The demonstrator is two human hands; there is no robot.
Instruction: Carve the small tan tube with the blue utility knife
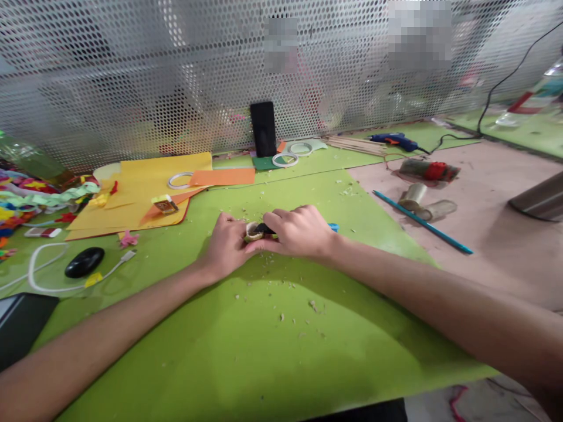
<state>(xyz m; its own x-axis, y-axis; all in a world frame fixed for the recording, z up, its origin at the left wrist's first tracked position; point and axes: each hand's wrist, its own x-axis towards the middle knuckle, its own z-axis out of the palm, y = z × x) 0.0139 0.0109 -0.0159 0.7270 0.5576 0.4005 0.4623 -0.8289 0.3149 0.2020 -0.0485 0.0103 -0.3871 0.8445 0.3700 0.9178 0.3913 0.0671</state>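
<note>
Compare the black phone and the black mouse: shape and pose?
Shape: the phone is a slim, straight-sided rectangle; the mouse is a rounded oval.
Pose: the phone stands upright, while the mouse lies low on the green table.
Surroundings: the phone is in front of the mesh panel; the mouse sits beside a white cable.
Shared: both are black.

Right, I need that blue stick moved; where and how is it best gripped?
I'd probably pinch the blue stick across its near part, from above: it is thin and lies flat, with the pale tubes close to its middle.
</note>
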